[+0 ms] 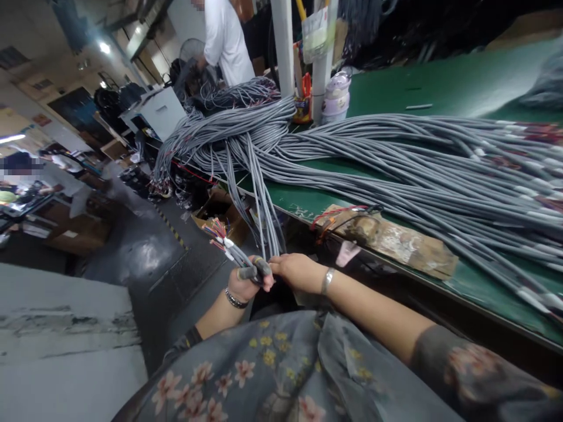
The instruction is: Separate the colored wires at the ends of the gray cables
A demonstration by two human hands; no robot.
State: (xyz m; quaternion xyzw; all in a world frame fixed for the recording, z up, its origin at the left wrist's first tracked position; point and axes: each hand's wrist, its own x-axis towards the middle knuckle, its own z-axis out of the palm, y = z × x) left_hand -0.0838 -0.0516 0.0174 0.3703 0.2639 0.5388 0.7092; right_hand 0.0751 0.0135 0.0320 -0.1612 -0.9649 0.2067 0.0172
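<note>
Containers: box (pixel 240 228) is sitting open below the bench edge, its inside showing dark; contents cannot be told. Tub (pixel 335 105) is standing on the bench (pixel 387 88) beside a post (pixel 284 50), its lid hiding the contents. A clear holder (pixel 315 38) is hanging on the next post; its contents are too blurred to name.

Fingers: left hand (pixel 248 282), covers on some fingertips, is closing around the bundle (pixel 238 256), which is pointing its coloured wire ends and white tags up and away, in front of the body. Right hand (pixel 294 271) is bending its fingers just beside the left, at the lower part of the hanging cables (pixel 265 225); cannot tell whether it is gripping them.

Surroundings: grey cables (pixel 373 149) are covering much of the bench. Cardboard (pixel 409 249) is lying along the near edge, red wires (pixel 336 211) at one end. The hanging cables are partly blocking the view under the bench. A worker in white (pixel 229 47) is standing beyond, near a fan (pixel 192 50).
</note>
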